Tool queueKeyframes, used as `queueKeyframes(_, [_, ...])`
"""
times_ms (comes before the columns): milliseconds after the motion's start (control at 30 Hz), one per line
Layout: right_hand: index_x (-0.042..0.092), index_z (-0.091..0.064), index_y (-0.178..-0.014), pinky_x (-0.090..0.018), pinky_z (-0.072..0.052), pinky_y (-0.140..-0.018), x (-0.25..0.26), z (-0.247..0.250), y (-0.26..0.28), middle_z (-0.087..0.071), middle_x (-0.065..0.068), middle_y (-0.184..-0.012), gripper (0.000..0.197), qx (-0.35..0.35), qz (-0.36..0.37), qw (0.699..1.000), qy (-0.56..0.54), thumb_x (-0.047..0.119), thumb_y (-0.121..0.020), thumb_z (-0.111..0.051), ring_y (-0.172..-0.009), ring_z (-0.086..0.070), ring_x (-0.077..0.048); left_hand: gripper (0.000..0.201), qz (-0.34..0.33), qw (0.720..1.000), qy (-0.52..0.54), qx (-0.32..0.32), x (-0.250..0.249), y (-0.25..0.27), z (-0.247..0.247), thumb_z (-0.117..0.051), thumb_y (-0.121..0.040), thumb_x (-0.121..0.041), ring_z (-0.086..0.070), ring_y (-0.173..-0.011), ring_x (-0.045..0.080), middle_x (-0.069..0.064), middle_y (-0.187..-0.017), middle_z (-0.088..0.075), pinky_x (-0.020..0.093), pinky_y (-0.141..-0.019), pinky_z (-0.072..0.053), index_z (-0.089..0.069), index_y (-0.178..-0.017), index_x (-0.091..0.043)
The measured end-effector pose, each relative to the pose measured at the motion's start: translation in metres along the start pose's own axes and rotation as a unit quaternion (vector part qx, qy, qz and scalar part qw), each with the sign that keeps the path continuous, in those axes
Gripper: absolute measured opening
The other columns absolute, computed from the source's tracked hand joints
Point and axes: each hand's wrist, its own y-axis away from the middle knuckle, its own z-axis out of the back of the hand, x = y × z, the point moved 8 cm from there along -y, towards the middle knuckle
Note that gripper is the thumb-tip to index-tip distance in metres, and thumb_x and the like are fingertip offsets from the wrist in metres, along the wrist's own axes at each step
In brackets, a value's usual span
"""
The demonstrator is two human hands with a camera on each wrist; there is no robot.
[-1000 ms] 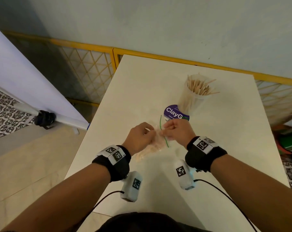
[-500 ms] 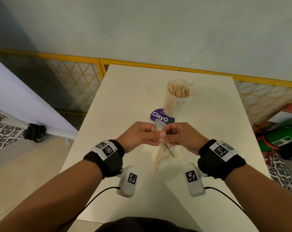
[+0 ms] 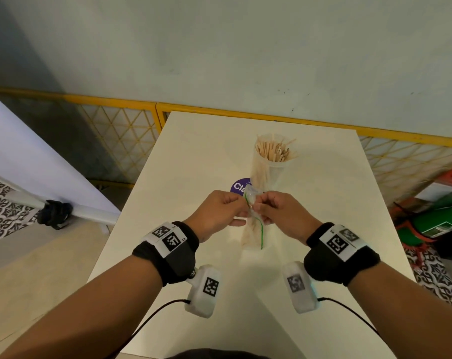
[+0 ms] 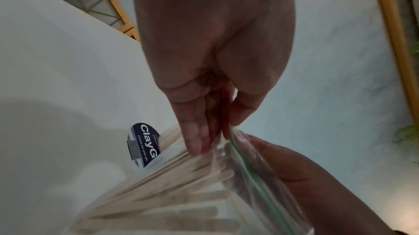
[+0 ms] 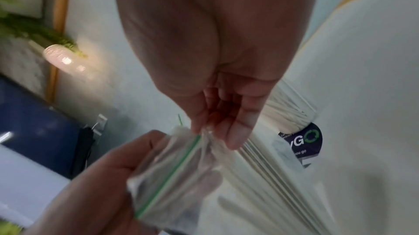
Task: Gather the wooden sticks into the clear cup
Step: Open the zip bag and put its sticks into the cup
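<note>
Clear cup (image 3: 267,164) upright on table, packed with wooden sticks (image 3: 274,151).

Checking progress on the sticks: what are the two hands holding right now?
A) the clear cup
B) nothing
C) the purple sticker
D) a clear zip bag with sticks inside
D: the left hand and right hand both pinch the top of the zip bag, with wooden sticks visible inside.

Head cam looks fwd/down over worktop (image 3: 209,156); both wrist cams sit v. close, facing along fingers (image 4: 195,138), sharing the zip bag (image 5: 172,163).
</note>
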Motion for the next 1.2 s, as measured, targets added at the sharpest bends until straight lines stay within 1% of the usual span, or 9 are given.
queueKeyframes(100, [0.0, -0.058, -0.09, -0.024, -0.043, -0.065, -0.003, 0.003, -0.001, -0.056, -0.004, -0.075, 0.018, -0.037, 0.023, 0.993, 0.108, 0.016, -0.094, -0.052, -0.065, -0.048, -0.014, 0.025, 0.022, 1.0, 0.01, 0.005, 0.001, -0.001, 0.001, -0.049, -0.095, -0.007, -0.07, -0.093, 0.016, 0.01, -0.097, -0.072, 0.039, -0.089, -0.058, -0.07, -0.097, 0.006])
queueKeyframes(233, [0.012, -0.058, -0.089, -0.012, -0.039, -0.061, 0.007, 0.004, 0.001, -0.057, 0.008, -0.075, 0.009, -0.088, 0.069, 0.982, 0.149, 0.017, -0.094, -0.053, -0.067, -0.05, -0.002, 0.024, 0.01, 0.999, 0.018, -0.031, -0.001, -0.002, 0.004, -0.05, -0.095, -0.006, -0.069, -0.095, 0.022, 0.024, -0.103, -0.068, 0.039, -0.082, -0.06, -0.066, -0.095, 0.012])
queueKeyframes(333, [0.015, -0.062, -0.086, -0.006, -0.043, -0.064, 0.016, 0.005, 0.004, -0.065, 0.005, -0.078, 0.003, -0.108, 0.102, 0.979, 0.141, 0.018, -0.087, -0.063, -0.069, -0.056, -0.002, 0.019, -0.008, 0.999, 0.004, -0.052, -0.002, -0.003, 0.007, -0.058, -0.092, -0.008, -0.069, -0.102, 0.026, 0.026, -0.108, -0.068, 0.038, -0.08, -0.061, -0.069, -0.094, 0.008])
queueKeyframes(433, [0.019, -0.066, -0.083, -0.006, -0.043, -0.065, 0.018, 0.008, 0.001, -0.067, 0.007, -0.076, 0.005, -0.086, 0.094, 0.982, 0.136, 0.023, -0.084, -0.067, -0.068, -0.058, -0.002, 0.016, -0.015, 0.999, 0.011, -0.044, -0.003, -0.003, 0.009, -0.063, -0.091, -0.01, -0.07, -0.096, 0.022, 0.025, -0.102, -0.07, 0.036, -0.076, -0.062, -0.071, -0.094, 0.003])
queueKeyframes(567, [0.012, -0.073, -0.082, -0.027, -0.052, -0.07, 0.014, 0.006, -0.001, -0.065, -0.004, -0.07, 0.019, -0.015, 0.061, 0.997, 0.037, 0.028, -0.087, -0.065, -0.066, -0.058, -0.012, 0.009, -0.014, 0.999, 0.023, -0.021, -0.006, -0.002, 0.01, -0.065, -0.09, -0.012, -0.07, -0.088, 0.015, 0.013, -0.093, -0.071, 0.034, -0.072, -0.062, -0.07, -0.087, -0.005])
queueKeyframes(733, [0.0, -0.067, -0.078, -0.035, -0.059, -0.076, 0.01, 0.01, -0.004, -0.064, -0.012, -0.07, 0.014, 0.022, 0.017, 0.999, -0.033, 0.013, -0.084, -0.068, -0.07, -0.062, -0.021, 0.008, 0.001, 0.999, 0.011, 0.045, -0.006, -0.003, 0.003, -0.062, -0.092, -0.011, -0.07, -0.091, 0.017, 0.014, -0.093, -0.069, 0.036, -0.077, -0.061, -0.065, -0.088, -0.005])
queueKeyframes(933, [-0.003, -0.066, -0.092, -0.028, -0.057, -0.079, 0.01, 0.004, -0.007, -0.066, -0.01, -0.078, 0.013, 0.051, 0.015, 0.998, -0.017, 0.009, -0.089, -0.061, -0.073, -0.063, -0.013, 0.011, 0.007, 0.996, 0.053, 0.066, -0.012, -0.005, 0.007, -0.06, -0.093, -0.01, -0.071, -0.091, 0.022, 0.014, -0.094, -0.073, 0.039, -0.085, -0.059, -0.068, -0.087, -0.004])
queueKeyframes(1067, [0.001, -0.067, -0.086, -0.03, -0.058, -0.079, 0.01, 0.004, -0.01, -0.065, -0.011, -0.076, 0.007, 0.029, 0.01, 0.999, -0.041, 0.008, -0.085, -0.066, -0.076, -0.062, -0.018, 0.016, -0.012, 0.999, 0.012, 0.049, -0.016, -0.008, 0.008, -0.059, -0.094, -0.01, -0.07, -0.093, 0.02, 0.015, -0.096, -0.071, 0.04, -0.088, -0.058, -0.067, -0.096, 0.004])
queueKeyframes(1200, [0.001, -0.066, -0.082, -0.03, -0.058, -0.073, 0.018, 0.008, -0.014, -0.063, -0.01, -0.071, 0.007, 0.001, 0.028, 1.0, 0.014, 0.008, -0.085, -0.065, -0.07, -0.06, -0.018, 0.014, -0.038, 0.996, -0.075, -0.005, -0.025, -0.012, 0.016, -0.06, -0.093, -0.009, -0.068, -0.085, 0.018, 0.018, -0.092, -0.07, 0.041, -0.087, -0.058, -0.067, -0.091, 0.003])
